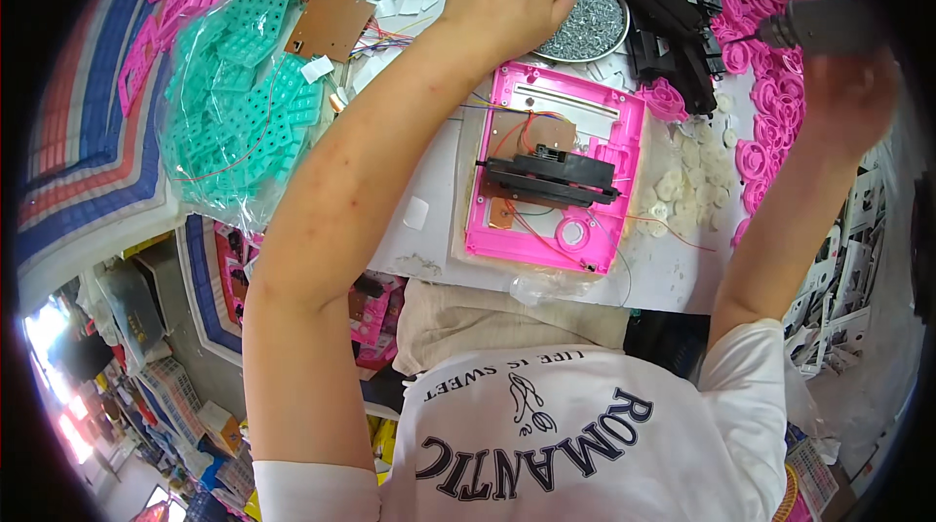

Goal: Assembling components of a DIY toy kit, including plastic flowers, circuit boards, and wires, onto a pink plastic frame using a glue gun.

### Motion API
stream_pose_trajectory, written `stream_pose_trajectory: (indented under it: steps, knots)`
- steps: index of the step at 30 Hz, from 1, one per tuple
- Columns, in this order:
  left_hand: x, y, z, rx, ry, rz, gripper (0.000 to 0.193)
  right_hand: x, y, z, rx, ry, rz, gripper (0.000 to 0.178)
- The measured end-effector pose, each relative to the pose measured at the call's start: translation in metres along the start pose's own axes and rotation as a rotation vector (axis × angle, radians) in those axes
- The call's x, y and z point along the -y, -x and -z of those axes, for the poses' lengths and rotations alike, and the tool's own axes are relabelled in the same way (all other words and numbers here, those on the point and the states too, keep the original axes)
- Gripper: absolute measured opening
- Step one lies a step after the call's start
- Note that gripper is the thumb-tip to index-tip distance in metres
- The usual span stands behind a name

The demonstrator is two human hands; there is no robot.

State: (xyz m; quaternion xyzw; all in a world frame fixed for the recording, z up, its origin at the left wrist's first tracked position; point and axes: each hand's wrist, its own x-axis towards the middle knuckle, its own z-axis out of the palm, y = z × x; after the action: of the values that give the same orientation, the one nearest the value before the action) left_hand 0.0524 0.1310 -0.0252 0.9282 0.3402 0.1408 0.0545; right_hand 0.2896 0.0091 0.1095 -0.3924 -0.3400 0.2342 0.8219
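My left hand [507, 3] is closed at the rim of a round dish [626, 10] of small silvery screws [585, 15]. Its fingertips are turned away, so whatever they pinch is hidden. Off to the right, my right hand [850, 98] grips a dark electric screwdriver [829, 27], its bit pointing left; the hand is a little blurred. Between my arms a pink plastic casing [487, 230] lies on the table, holding a brown circuit board [551, 132], coloured wires and a black mechanism [551, 176]. Neither hand touches the casing.
Left of my arm sits a clear bag of turquoise button pads [239, 93], near a brown board [331, 25]. Black plastic parts [673, 25] and heaped pink rings [770, 122] crowd the back right. Whitish discs [692, 176] lie beside the casing.
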Motion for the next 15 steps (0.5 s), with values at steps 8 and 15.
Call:
stream_pose_trajectory:
  steps: [8,15]
  knots:
    - [-0.028,0.069,0.063,-0.294,0.214,-0.172,0.009,0.001,0.062,-0.006,0.76,-0.181,-0.358,0.04]
    - [-0.068,0.144,0.083,-0.252,0.547,-0.112,0.014,0.007,0.108,-0.046,0.958,-0.291,-0.248,0.04]
